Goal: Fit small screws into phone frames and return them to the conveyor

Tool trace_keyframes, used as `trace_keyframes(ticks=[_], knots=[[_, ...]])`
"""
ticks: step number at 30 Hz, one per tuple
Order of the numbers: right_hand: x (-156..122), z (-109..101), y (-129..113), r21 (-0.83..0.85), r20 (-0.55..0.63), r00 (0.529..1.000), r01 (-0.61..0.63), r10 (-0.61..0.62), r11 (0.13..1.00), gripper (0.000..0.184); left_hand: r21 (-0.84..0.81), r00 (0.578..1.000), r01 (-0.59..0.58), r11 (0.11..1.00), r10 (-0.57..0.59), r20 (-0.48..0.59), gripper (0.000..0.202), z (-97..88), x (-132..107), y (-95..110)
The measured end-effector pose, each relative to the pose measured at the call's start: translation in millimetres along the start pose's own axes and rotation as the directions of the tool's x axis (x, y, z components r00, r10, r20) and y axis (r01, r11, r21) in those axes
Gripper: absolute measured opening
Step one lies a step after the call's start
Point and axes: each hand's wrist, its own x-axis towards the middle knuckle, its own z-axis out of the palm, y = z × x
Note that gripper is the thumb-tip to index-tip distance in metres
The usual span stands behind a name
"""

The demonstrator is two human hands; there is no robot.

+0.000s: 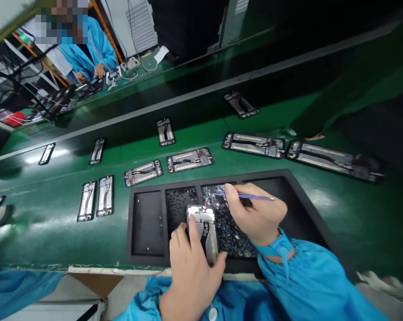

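Note:
My left hand [196, 272] holds an opened phone [211, 236] over the divided black tray [130, 223], its thumb and fingers along the edges and one finger on the upper part. The phone's inside faces up, with a dark ribbon cable running down it. In my right hand [257, 214], pinched between thumb and fingers, are slim purple tweezers [251, 196]. Their tips point left, above the compartment with many small, shiny pieces [235, 234], just beyond the phone's top end. Smaller dark pieces [181, 200] lie in the compartment to the left.
Several more opened phones lie on the green bench, including one [255, 145] behind the tray and one [335, 160] at right. Two [87, 200] stand side by side at left. Across the bench, a person in blue [91, 44] works among cables.

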Motion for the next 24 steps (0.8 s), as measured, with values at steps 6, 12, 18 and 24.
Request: trace_keyframes(ticks=[6, 12, 18, 24], knots=[[5, -8, 1, 0.041, -0.060, 0.998, 0.011, -0.009, 0.999, 0.021, 0.012, 0.994, 0.024, 1.000, -0.023, -0.103, 0.112, 1.6, 7, 0], [13, -15, 4, 0.076, -0.160, 0.986, 0.059, -0.046, 0.995, 0.017, 0.061, 0.979, 0.201, 0.978, -0.198, -0.053, 0.114, -53.8, 117, -40], [18, -16, 4, 0.093, -0.166, 0.985, 0.064, -0.048, 0.994, 0.018, 0.205, 0.938, 0.345, 0.916, -0.329, -0.109, 0.067, -67.2, 287, -101], [16, -18, 13, 0.078, -0.126, 0.992, 0.001, 0.009, 0.997, 0.019, 0.311, 0.925, 0.381, 0.871, -0.364, -0.113, 0.040, -36.9, 352, -124]])
